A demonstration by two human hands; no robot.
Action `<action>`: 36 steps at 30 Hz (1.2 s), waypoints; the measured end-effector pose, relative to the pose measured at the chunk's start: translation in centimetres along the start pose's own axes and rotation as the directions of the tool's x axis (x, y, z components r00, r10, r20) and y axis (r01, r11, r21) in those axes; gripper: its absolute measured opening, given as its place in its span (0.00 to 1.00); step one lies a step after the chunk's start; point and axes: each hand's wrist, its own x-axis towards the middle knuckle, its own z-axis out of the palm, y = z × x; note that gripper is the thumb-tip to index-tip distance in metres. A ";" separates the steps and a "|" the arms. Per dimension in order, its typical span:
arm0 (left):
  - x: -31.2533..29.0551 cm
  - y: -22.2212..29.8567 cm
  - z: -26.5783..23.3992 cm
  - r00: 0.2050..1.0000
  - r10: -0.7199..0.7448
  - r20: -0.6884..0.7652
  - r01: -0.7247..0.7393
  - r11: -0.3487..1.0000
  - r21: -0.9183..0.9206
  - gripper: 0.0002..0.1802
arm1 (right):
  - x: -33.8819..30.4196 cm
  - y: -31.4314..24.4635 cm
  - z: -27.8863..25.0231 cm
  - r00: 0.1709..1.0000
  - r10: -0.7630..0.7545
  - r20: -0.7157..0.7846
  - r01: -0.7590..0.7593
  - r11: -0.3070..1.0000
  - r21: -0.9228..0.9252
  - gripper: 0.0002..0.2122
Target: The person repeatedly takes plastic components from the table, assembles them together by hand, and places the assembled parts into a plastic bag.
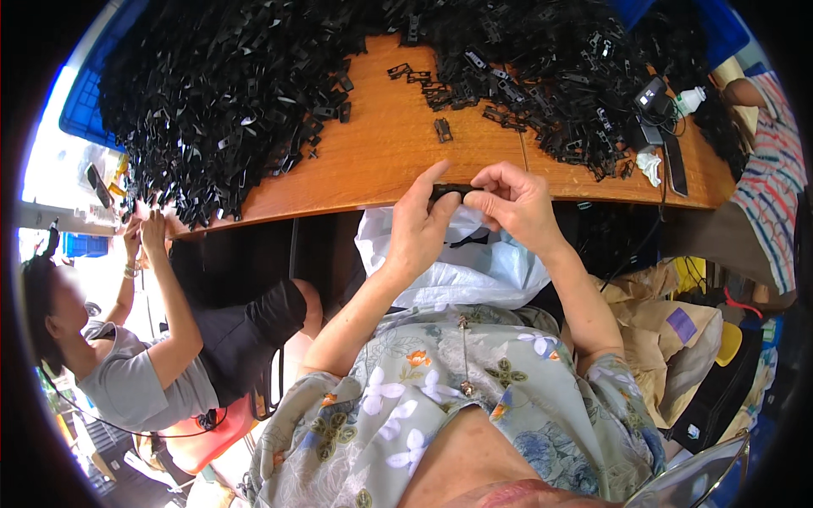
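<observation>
Between my two hands, just in front of the table's near edge, is a small black plastic clip-like part (pixel 453 190). My left hand (pixel 418 222) pinches its left end, with the index finger stretched up past it. At its right end, the thumb and index finger of my right hand (pixel 518 206) close on it. Below the hands a white plastic bag (pixel 406 269) hangs open at my lap, with a dark piece showing inside. On the wooden table (pixel 373 127) ahead, one loose black part (pixel 443 129) lies apart from the heaps.
Large heaps of black plastic parts (pixel 229 93) and black frame-like pieces (pixel 550 110) cover the table. At right lie a black adapter with cable (pixel 652 97), a white bottle (pixel 690 101) and crumpled tissue (pixel 649 168). A person (pixel 140 364) sits working at left; another (pixel 766 178) is at right.
</observation>
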 end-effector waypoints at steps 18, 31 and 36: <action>0.1 0.6 -2.1 0.936 -0.182 0.301 0.295 0.873 -0.389 0.10 | 4.0 1.1 -0.6 0.924 -0.371 -0.093 0.312 0.872 -0.378 0.14; -2.6 -3.3 1.5 0.883 0.124 0.453 -0.247 0.943 0.225 0.10 | 8.6 1.6 -2.5 0.635 -0.754 0.169 0.343 0.079 -0.936 0.09; -1.8 -2.7 0.3 0.813 0.248 0.527 -0.433 0.862 0.262 0.10 | 7.0 2.7 -2.3 0.549 -0.821 0.155 0.493 0.169 -0.853 0.14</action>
